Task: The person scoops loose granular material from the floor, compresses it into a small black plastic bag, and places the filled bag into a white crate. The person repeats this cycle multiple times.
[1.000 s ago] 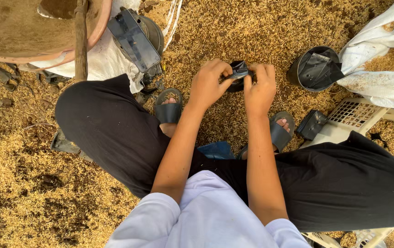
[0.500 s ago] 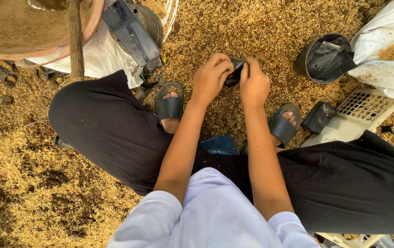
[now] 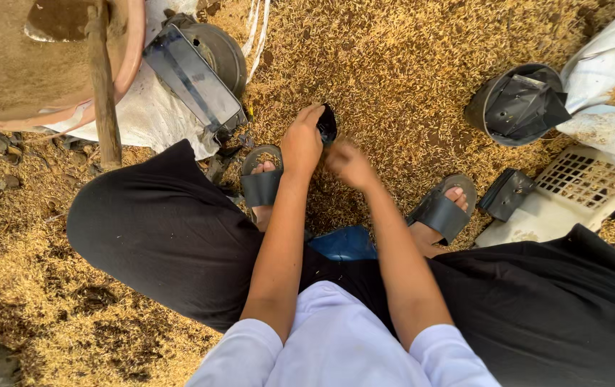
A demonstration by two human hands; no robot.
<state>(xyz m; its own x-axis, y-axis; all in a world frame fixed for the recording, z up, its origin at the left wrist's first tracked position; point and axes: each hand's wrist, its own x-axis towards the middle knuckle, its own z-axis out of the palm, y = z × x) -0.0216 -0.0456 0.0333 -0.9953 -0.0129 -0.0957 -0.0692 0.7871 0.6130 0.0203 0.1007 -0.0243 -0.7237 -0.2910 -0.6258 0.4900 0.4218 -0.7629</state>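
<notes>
Squatting over a floor strewn with grain husks, the person held a small black pouch just beyond the left sandal. Left hand was closed on its near edge, fingers pinching. Right hand, blurred, sat just right of the pouch; grip state could not be told. Pouch judged light, thin, floppy and somewhat slick; best taken at the rim with both hands. Black bucket stood well right of the pouch.

Left hand pinches small black piece over grain-strewn ground; right hand beside, blurred.
</notes>
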